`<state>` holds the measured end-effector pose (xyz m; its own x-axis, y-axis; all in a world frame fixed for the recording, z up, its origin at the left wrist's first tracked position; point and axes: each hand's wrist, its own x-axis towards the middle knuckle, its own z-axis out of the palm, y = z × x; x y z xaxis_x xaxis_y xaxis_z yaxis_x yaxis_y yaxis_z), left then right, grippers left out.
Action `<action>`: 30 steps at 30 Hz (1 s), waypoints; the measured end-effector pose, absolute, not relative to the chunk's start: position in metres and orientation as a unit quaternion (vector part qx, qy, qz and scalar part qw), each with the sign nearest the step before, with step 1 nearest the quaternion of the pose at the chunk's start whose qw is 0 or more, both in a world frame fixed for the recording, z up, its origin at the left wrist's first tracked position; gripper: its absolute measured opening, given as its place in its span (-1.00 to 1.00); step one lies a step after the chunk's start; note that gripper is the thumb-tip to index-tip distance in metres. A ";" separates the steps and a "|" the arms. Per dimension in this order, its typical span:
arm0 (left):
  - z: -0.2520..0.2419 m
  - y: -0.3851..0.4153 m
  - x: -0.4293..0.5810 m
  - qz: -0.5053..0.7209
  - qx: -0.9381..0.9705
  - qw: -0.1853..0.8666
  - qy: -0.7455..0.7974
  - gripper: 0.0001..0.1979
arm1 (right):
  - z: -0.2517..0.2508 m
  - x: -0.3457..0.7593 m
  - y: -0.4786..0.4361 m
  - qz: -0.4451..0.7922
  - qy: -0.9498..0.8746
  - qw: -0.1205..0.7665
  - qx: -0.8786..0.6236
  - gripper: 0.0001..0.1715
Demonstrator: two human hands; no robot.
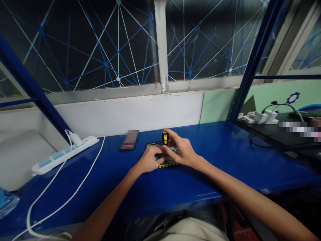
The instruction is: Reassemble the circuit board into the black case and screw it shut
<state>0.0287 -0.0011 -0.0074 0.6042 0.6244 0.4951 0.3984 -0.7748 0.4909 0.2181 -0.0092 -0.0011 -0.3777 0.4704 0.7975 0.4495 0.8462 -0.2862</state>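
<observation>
A small green circuit board (167,161) with a yellow-and-black striped edge lies on the blue table (225,157). My left hand (149,159) rests on the board's left side, fingers curled down onto it. My right hand (181,149) holds a short screwdriver with a yellow and black handle (165,137) upright above the board, fingertips wrapped round the handle. The screwdriver's tip is hidden behind my fingers.
A blurred dark flat object (129,140) lies just left of the board. A white power strip (65,154) with a plugged-in charger and a long white cable (50,197) sits at the left. White adapters (262,117) rest on a dark desk at right.
</observation>
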 end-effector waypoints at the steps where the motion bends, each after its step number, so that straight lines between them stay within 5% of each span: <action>1: -0.008 0.000 0.029 0.347 0.878 0.156 0.290 -0.94 | -0.002 0.218 -0.009 0.011 -0.829 0.485 -0.279 -0.30; 30: -0.010 0.003 0.028 0.347 0.879 0.140 0.295 -0.95 | -0.003 0.219 -0.006 0.032 -0.837 0.470 -0.279 -0.29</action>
<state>0.0279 0.0029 -0.0102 0.5845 0.6164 0.5276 0.4219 -0.7863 0.4513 0.2192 -0.0065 -0.0034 -0.4027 0.4969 0.7688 0.4365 0.8424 -0.3159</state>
